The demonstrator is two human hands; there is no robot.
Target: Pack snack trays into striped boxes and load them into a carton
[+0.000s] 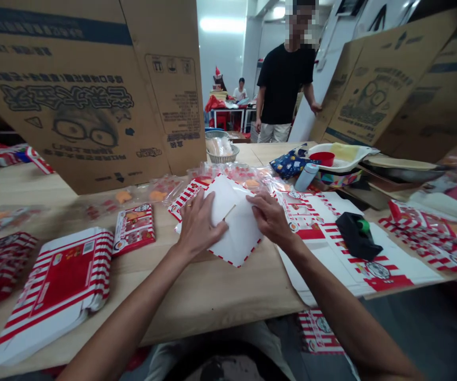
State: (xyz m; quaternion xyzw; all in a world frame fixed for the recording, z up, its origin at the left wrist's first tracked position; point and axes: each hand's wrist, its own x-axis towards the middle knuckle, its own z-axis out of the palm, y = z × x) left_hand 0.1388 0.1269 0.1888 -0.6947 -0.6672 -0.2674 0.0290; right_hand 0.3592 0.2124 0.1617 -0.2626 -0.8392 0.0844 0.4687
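In front of me, over the table, is a small cardboard box [238,235], its plain white side up and red-and-white stripes along its edges. A narrow slit or seam shows near its middle. My left hand [197,225] grips its left side, the thumb lying across the white face. At the upper right edge, my right hand [270,216] has its fingers curled in a pinch on the board. Just behind my left hand lies some striped red-and-white packaging [186,198]. A filled red-and-white packet [134,227] rests farther left.
Flattened striped boxes [64,280] are stacked at left. A black tape dispenser [357,235] sits on flat printed cartons [319,254] at right. Clear bags [165,188] line the back, near a basket [224,153]. Large cartons [93,95] stand behind. A person [286,79] stands beyond the table.
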